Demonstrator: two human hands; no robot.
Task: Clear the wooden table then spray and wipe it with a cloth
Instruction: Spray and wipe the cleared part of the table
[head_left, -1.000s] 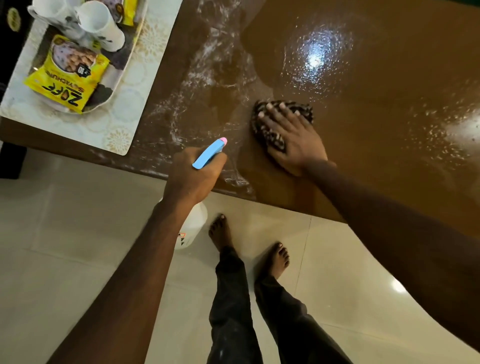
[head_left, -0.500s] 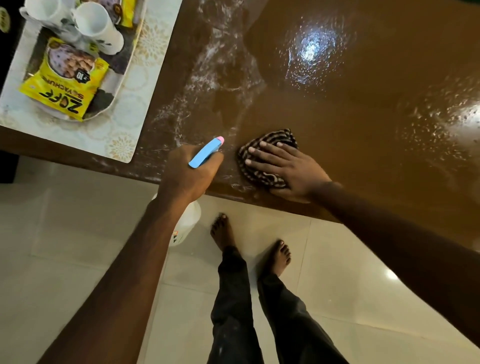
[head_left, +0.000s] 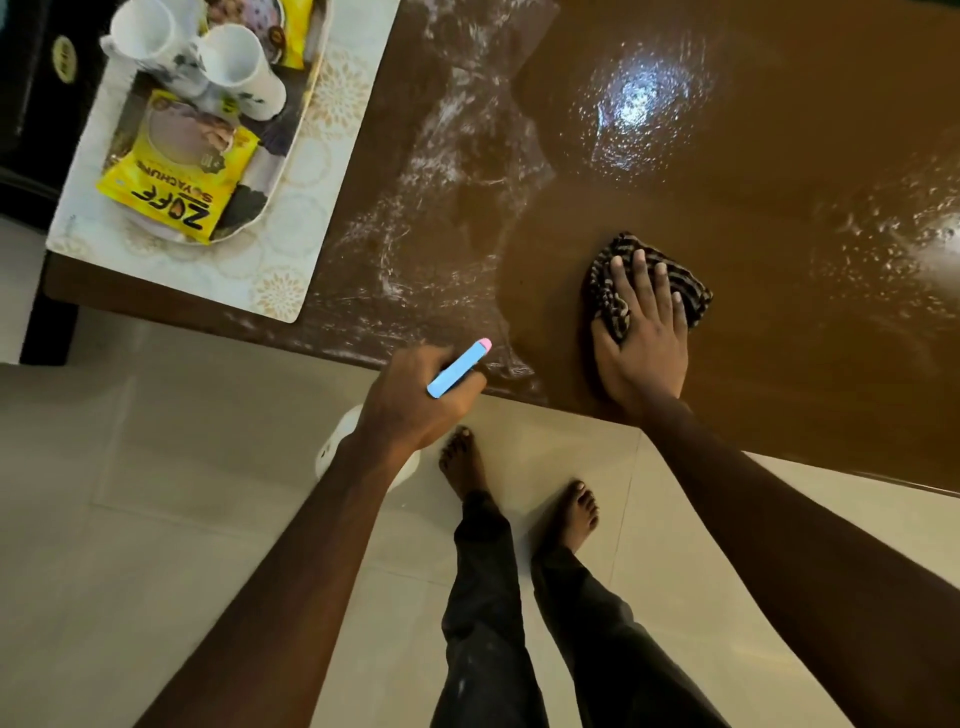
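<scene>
The brown wooden table (head_left: 753, 156) is wet, with white spray streaks across its left middle. A dark patterned cloth (head_left: 691, 291) lies bunched on the table near the front edge. My right hand (head_left: 641, 338) presses flat on the cloth, fingers straight and the thumb tucked at its left side. My left hand (head_left: 415, 400) grips a spray bottle (head_left: 460, 368) just off the table's front edge. The bottle's blue trigger head with a pink tip points at the table, and its white body hangs below my hand, mostly hidden.
On the table's left end lies a pale patterned placemat (head_left: 291, 260) carrying a tray (head_left: 283, 171) with two white mugs (head_left: 239, 73) and a yellow snack packet (head_left: 176, 187). My bare feet (head_left: 571, 514) stand on the light tiled floor (head_left: 156, 519) below the table edge.
My right hand has slid the cloth from beside the spray bottle to the right and a little farther onto the table. My left hand still holds the bottle at the table edge.
</scene>
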